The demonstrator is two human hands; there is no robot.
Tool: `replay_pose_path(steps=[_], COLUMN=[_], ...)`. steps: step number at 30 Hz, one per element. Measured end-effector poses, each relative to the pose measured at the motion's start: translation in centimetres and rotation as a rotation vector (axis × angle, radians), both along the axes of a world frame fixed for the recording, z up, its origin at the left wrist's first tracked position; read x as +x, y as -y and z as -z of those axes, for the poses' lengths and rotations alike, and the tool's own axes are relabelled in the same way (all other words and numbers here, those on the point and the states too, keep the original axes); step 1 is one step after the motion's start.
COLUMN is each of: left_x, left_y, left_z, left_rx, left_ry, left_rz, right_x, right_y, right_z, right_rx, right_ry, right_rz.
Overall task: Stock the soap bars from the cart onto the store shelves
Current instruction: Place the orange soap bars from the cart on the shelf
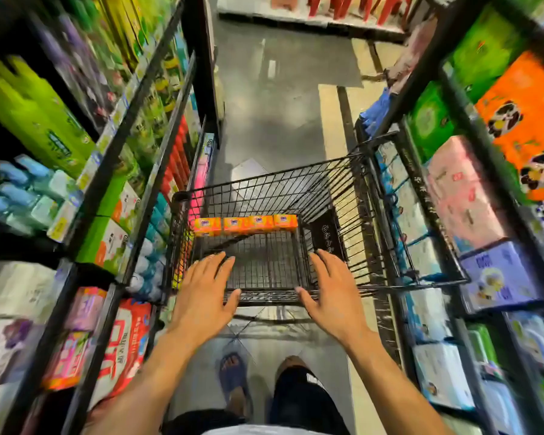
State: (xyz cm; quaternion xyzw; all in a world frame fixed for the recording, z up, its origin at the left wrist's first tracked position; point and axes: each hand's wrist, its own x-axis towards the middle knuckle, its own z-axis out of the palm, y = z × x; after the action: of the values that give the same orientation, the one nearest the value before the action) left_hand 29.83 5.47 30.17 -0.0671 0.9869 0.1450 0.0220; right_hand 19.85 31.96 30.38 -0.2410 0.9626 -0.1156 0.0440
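A black wire cart stands in the aisle right in front of me. Several orange soap bar boxes lie in a row along the far side of its upper basket. My left hand hovers over the near rim of that basket, palm down, fingers spread, holding nothing. My right hand mirrors it at the near right corner, also spread and empty. Whether the palms touch the cart's handle is unclear. Motion blur smears the edges of the view.
Black shelving on the left carries green, blue and red packages close beside the cart. The right shelving holds tissue packs in orange, pink and purple. Grey floor stretches ahead. My sandalled feet stand behind the cart.
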Motion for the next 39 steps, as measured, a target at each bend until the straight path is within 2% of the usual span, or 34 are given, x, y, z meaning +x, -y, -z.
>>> replay_pose_path(steps=[8, 18, 23, 25, 28, 30, 35, 39], left_x=[-15.1, -28.9, -32.8, -33.3, -33.3, -33.6, -33.8, -34.1], left_y=[3.3, 6.3, 8.1, 8.8, 9.8, 10.4, 11.3, 12.6], left_z=[5.8, 20.3, 28.3, 31.3, 35.9, 38.2, 41.3, 42.5], left_rx=[-0.038, 0.042, 0.095, 0.101, 0.106, 0.091, -0.048, -0.052], left_ry=[0.102, 0.396, 0.413, 0.419, 0.311, 0.35, 0.326, 0.331], left_rz=[-0.015, -0.082, -0.118, -0.163, -0.14, -0.111, -0.071, -0.123], right_x=[-15.6, -31.7, -36.8, -38.2, -39.9, -40.5, -40.6, -40.7], right_y=[2.9, 6.2, 7.9, 8.4, 9.3, 9.5, 9.9, 10.6], right_z=[7.2, 23.4, 31.5, 34.5, 38.4, 40.6, 44.5, 45.4], right_rx=[0.034, 0.1, 0.116, 0.116, 0.125, 0.152, 0.222, 0.192], right_ry=[0.145, 0.445, 0.548, 0.555, 0.512, 0.512, 0.427, 0.319], right_rz=[-0.039, -0.069, -0.144, -0.162, -0.159, -0.142, -0.192, -0.174])
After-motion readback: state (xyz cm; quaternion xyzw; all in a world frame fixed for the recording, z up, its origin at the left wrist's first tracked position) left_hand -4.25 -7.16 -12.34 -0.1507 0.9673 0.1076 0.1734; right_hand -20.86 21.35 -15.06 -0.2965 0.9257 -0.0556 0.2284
